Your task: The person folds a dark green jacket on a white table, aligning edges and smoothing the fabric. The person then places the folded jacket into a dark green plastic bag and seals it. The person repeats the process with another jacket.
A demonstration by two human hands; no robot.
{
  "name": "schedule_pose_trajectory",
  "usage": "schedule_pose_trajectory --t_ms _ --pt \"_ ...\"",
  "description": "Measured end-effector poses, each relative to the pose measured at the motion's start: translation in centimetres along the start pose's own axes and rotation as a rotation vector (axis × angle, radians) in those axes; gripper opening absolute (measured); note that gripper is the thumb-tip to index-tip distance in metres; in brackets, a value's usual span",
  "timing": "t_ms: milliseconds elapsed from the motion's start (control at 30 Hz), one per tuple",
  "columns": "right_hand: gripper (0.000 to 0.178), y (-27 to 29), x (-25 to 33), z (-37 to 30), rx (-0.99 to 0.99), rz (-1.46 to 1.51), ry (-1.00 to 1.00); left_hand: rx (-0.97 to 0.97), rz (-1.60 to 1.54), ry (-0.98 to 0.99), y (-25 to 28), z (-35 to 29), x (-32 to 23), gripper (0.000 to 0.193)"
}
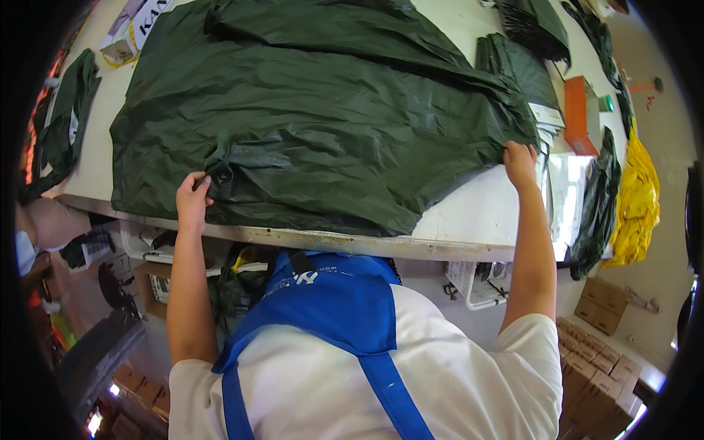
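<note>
A wide dark green raincoat (315,139) of thin, shiny, wrinkled fabric lies spread over the white table (469,213). My left hand (193,199) pinches a bunched fold of it near the front edge, left of the middle. At the raincoat's right edge my right hand (520,163) has its fingers closed on the fabric. Both arms reach forward and wide apart. Some layers overlap along the far side, and the fingertips of both hands are partly hidden by the cloth.
On the right stand folded dark green garments (513,70), white papers (546,117) and an orange box (579,116). Yellow fabric (634,198) hangs over the right edge. A printed carton (136,29) sits far left. White baskets (469,282) are below the table; brown cartons (601,367) are stacked lower right.
</note>
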State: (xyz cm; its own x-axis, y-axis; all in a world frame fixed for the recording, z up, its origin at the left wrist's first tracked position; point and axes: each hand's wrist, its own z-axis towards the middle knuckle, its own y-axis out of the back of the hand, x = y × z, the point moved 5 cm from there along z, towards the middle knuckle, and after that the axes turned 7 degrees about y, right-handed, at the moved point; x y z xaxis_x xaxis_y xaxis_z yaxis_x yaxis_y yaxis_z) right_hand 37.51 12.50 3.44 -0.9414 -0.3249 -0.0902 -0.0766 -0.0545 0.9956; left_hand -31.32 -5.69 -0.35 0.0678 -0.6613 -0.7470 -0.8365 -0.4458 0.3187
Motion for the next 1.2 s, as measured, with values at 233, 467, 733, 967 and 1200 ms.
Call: schedule_pose_trajectory --t_ms 233,467,733,967,1200 --pt "0.016 -5.1 -0.6 0.9 0.276 -0.233 -0.232 0.193 -0.098 -0.203 2.4 1.5 0.8 0.022" --pt "0.032 2.0 20.9 0.3 -0.027 0.42 0.218 0.146 0.281 -0.459 1.7 -2.7 -3.4 0.016" --pt "0.025 8.6 38.2 4.1 0.356 1.969 -0.052 0.212 0.557 -1.329 -3.3 -16.3 -11.4 0.023" --pt "0.015 10.6 40.6 3.8 0.653 2.221 -0.191 0.338 -0.424 -0.66 -4.2 -15.0 -7.2 0.032" --pt "0.013 13.8 40.4 3.0 0.245 1.612 0.239 0.65 -0.159 -0.229 -6.9 -13.5 -8.8 0.034"
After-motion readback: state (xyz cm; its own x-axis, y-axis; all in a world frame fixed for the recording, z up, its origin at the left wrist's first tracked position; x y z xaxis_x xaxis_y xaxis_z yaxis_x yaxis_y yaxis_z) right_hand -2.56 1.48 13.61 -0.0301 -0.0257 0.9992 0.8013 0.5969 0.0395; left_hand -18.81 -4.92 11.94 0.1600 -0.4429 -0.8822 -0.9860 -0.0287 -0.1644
